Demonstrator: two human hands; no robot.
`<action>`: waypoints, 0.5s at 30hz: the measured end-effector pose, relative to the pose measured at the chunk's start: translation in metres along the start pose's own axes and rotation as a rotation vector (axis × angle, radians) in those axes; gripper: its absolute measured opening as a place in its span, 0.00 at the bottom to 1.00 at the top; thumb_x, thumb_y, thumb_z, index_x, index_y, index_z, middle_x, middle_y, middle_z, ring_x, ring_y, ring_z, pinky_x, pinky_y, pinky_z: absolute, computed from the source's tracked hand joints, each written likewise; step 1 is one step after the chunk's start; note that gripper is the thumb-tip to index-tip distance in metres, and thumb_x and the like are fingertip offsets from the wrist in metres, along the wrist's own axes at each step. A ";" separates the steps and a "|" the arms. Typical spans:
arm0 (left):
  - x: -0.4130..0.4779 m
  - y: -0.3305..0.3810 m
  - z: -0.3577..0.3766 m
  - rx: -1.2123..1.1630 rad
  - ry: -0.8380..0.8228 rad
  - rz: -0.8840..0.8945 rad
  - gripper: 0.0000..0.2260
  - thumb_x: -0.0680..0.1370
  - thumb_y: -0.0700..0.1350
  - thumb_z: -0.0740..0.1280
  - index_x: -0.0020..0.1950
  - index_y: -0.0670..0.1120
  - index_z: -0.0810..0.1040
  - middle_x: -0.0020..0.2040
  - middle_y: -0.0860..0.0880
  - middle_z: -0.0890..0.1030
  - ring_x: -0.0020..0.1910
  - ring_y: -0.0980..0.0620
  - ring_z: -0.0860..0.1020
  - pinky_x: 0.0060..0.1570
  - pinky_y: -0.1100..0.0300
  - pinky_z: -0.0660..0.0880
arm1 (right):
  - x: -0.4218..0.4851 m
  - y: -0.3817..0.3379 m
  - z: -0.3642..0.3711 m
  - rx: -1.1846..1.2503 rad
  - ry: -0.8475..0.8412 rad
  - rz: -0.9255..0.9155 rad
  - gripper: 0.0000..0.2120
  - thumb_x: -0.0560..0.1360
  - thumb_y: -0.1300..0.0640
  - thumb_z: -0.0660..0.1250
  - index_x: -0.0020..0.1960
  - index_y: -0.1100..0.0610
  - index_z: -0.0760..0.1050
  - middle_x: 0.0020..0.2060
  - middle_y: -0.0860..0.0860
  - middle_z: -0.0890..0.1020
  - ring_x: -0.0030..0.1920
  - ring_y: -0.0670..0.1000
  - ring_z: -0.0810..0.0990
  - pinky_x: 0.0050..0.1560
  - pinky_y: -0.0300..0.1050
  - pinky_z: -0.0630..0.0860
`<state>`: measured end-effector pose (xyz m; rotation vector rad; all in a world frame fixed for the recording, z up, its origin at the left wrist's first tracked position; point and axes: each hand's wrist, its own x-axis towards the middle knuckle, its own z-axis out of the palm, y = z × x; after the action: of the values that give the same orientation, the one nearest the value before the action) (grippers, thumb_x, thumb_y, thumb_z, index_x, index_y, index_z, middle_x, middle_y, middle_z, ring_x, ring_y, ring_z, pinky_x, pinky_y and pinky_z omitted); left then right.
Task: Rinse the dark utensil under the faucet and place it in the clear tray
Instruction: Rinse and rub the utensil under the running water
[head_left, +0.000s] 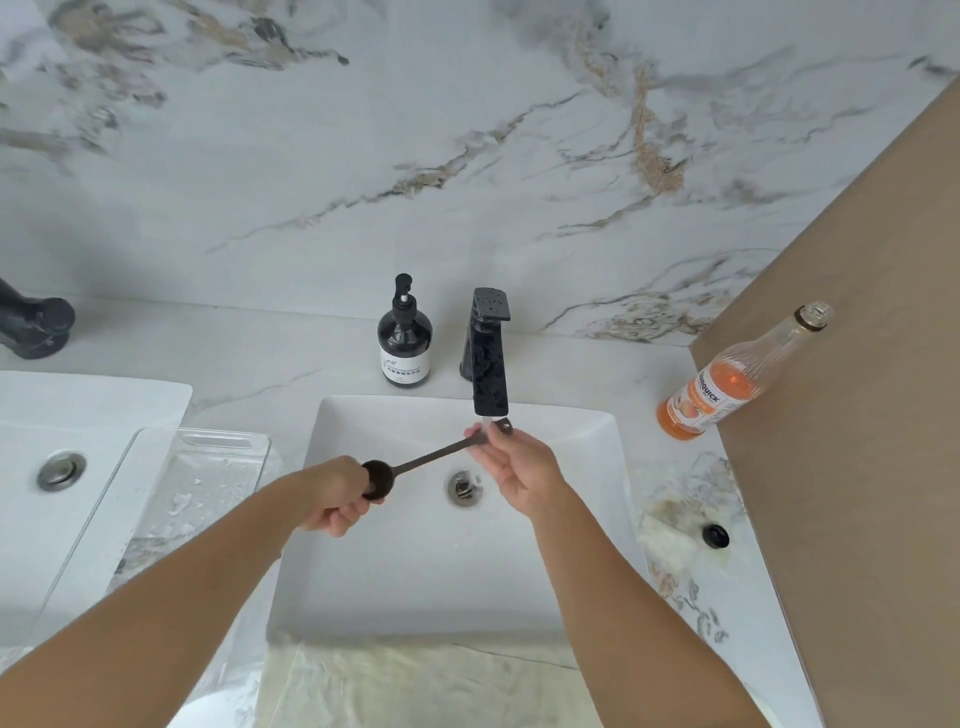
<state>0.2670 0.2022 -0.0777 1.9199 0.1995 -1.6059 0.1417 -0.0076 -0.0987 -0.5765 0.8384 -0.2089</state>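
Right now, over the white sink (571, 519): dark spoon (431, 458) held across the basin w/ both hands, above the drain (464, 487). Left hand (337, 496) closed around the round bowl end, fingers curled under it, bowl poking out past the knuckles. Right hand (511, 467) half open, fingertips pinching the thin handle near its far end; end w/ the hole sticking out just beyond the fingers. Handle end sits right under the black faucet (488, 353) spout, thin stream of water (485, 423) hitting it at the fingertips. Spoon tilted, bowl end lower & to the left, handle end higher & to the right. Clear tray (156, 525) lies on the counter just left of the sink, wet w/ droplets and some foam, slot handle at its far edge; partly overlaps the edge of a second sink (78, 410) further left. Spoon well apart from the tray. Dark soap pump bottle (404, 345) stands behind the sink, just left of the faucet. Bottle of orange drink (727, 384), uncapped, stands on the counter (291, 358) to the right; small black cap (716, 535) nearer on that side. Another dark faucet base (34, 325) at far left edge. Marble wall (363, 156) behind.
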 end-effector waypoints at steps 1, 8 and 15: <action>0.000 -0.001 -0.005 -0.015 -0.016 -0.011 0.14 0.82 0.39 0.51 0.44 0.41 0.74 0.23 0.52 0.63 0.18 0.55 0.59 0.17 0.66 0.55 | -0.001 -0.004 -0.003 -0.020 0.012 -0.009 0.13 0.76 0.69 0.69 0.58 0.75 0.75 0.48 0.65 0.82 0.49 0.61 0.84 0.64 0.57 0.77; 0.008 0.012 -0.009 -0.027 -0.035 0.002 0.13 0.83 0.40 0.54 0.44 0.40 0.75 0.32 0.48 0.69 0.26 0.51 0.69 0.22 0.65 0.71 | -0.009 -0.039 -0.029 -0.213 0.104 -0.054 0.05 0.72 0.71 0.72 0.48 0.68 0.79 0.40 0.61 0.87 0.41 0.56 0.88 0.45 0.48 0.85; 0.019 0.036 0.021 -0.197 -0.043 0.119 0.12 0.82 0.36 0.56 0.62 0.35 0.74 0.49 0.37 0.84 0.39 0.44 0.80 0.29 0.58 0.81 | -0.012 -0.060 -0.046 -0.267 0.152 -0.138 0.09 0.72 0.74 0.70 0.52 0.69 0.79 0.38 0.60 0.87 0.40 0.57 0.88 0.50 0.49 0.84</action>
<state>0.2718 0.1574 -0.0841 1.7141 0.2133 -1.4893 0.1018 -0.0710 -0.0818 -0.8786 0.9827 -0.2711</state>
